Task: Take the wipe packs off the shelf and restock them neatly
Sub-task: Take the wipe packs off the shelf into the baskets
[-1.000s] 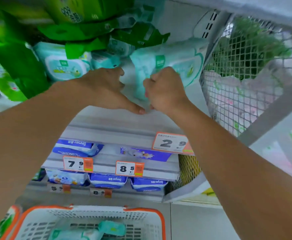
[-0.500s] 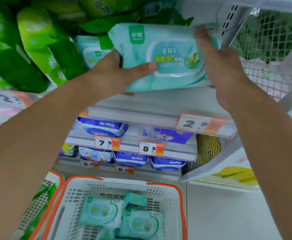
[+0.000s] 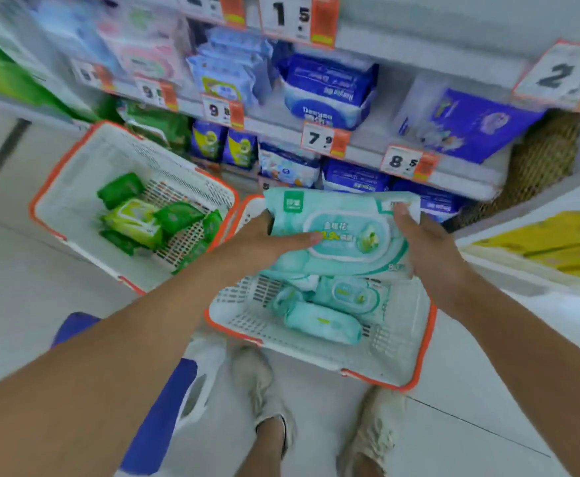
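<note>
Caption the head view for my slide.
Both hands hold a mint-green wipe pack over an orange-rimmed white basket of matching packs.

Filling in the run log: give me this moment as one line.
both hands: left hand, right hand grip large mint-green wipe pack | position: above orange-rimmed white basket holding mint packs | step: unloading shelf

price tag (image 3: 324, 137): 7.9 | price tag (image 3: 407, 162): 8.5 | price tag (image 3: 295, 17): 1.5
</note>
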A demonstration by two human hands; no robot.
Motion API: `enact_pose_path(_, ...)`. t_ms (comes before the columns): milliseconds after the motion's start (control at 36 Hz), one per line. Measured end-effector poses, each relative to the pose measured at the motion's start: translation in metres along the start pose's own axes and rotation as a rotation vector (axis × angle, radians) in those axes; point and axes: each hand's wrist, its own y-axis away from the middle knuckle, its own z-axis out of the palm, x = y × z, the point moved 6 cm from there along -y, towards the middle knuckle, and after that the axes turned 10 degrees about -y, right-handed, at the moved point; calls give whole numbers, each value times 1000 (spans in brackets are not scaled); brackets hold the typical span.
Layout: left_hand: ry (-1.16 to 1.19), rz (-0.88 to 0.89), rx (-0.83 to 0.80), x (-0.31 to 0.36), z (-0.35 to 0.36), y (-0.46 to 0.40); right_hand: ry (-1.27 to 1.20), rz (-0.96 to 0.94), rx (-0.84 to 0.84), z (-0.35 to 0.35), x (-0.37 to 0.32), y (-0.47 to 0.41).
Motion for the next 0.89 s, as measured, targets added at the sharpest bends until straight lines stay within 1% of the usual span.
enact_pose_path(56,-22,-51,-13,-25,0,9,26,44,-33,11,20,-1)
enact_pose_path(139,-74,-171,-19,-67,1,16,46,149,0,23,56,4)
enact_pose_path(167,-177,-201,-4,-78,-2,16,40,179,34,25,68,5)
enact_pose_path(222,-523,-239,96,-81,-19,14,-63,215,142,23,82,6)
enact_pose_path(250,-618,-229,181,-72,-31,11,-118,217,199,21,81,4)
enact_pose_path(278,-630,-179,259,-54,-42,6,-132,178,247,18,70,1)
enact_pose_path(306,-591,-86,330,-28,-52,1,-82,91,284,16,45,-3)
enact_pose_path(333,-547,44,395,6,-62,-5,-5,-26,293,17,12,-7)
enact_pose_path(389,-513,319,450,87,-72,-12,100,-352,297,20,-68,-10)
enact_pose_path(444,-566,575,504,166,-79,-13,86,-666,309,20,-150,-9)
enact_pose_path(500,-648,766,577,229,-83,-20,35,-882,384,11,-217,-14)
enact_pose_path(528,-703,823,593,254,-82,-26,31,-941,445,5,-242,-22)
enact_pose_path(556,-775,853,586,274,-78,-36,30,-940,507,-3,-260,-36)
enact_pose_path(583,-871,853,569,289,-73,-50,33,-885,541,-9,-275,-55)
enact_pose_path(611,-994,813,545,297,-68,-67,31,-770,532,-13,-284,-79)
enact_pose_path(639,-1125,739,509,300,-63,-85,-8,-611,467,-12,-288,-102)
enact_pose_path(667,-1242,651,465,300,-60,-103,-86,-451,360,-8,-288,-124)
enact_pose_path(694,-1322,581,429,297,-58,-117,-165,-341,255,0,-289,-138)
enact_pose_path(750,-1401,534,386,296,-57,-136,-272,-248,121,14,-295,-151)
enact_pose_path(806,-1398,509,342,298,-62,-146,-388,-198,41,22,-304,-158)
enact_pose_path(861,-1318,445,314,297,-70,-147,-494,-175,27,23,-318,-162)
enact_pose_path(889,-1307,446,299,298,-72,-147,-550,-169,34,20,-328,-163)
